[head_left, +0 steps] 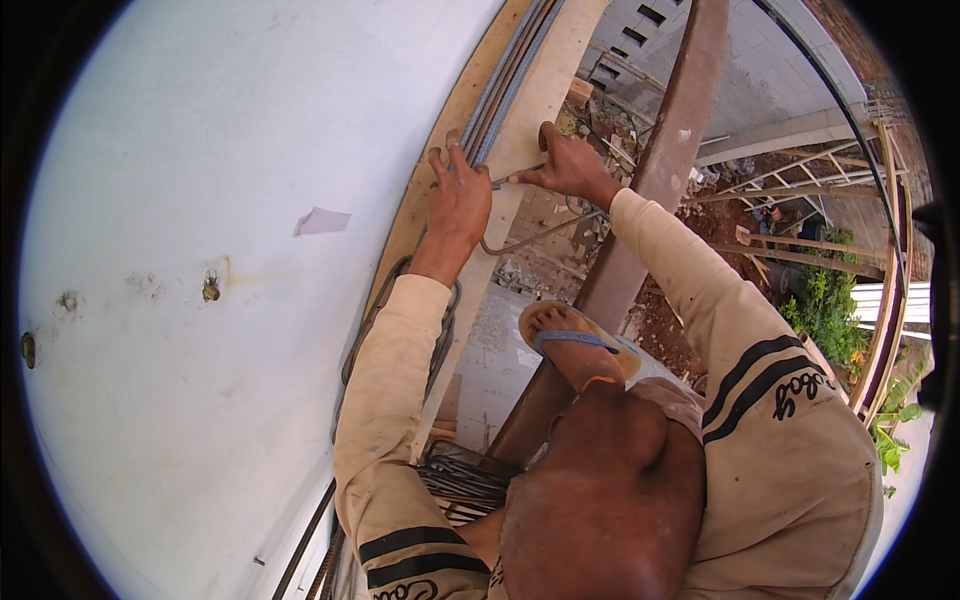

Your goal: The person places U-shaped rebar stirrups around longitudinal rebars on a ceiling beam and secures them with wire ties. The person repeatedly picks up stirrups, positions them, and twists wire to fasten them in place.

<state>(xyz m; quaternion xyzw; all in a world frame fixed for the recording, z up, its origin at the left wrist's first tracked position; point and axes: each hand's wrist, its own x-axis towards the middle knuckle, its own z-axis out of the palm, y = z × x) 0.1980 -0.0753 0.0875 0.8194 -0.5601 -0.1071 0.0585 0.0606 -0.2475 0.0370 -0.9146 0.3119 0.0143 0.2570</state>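
Both hands reach forward to the near end of a bundle of metal rods (513, 85), a little apart from each other at a thin bent rod (545, 234). Left hand (460, 207) lies back upward across the end of the bundle, its forearm coming straight up from below, wrist nearly level with the arm; the visible fingers are parted and crooked over the rods — how firmly they press, I cannot tell. Right hand (580, 168) comes in from the right, wrist bent inward, thumb stretched left along the bent rod and index finger curled up well apart from it — the other fingers are hidden, so whether they grip cannot be told. The bent rod shows between the hands and loops below them, out past the board's edge.

Beneath the bundle runs a pale wooden board (553, 75), flanked on the left by a large whitish surface (200, 170) with a scrap of paper (322, 222) on it. Right of the board slants a brown beam (665, 150). Lower down, a foot in a sandal (628, 362) rests near the beam, below the hands. Farther right are rubble, timber and green plants (825, 290).
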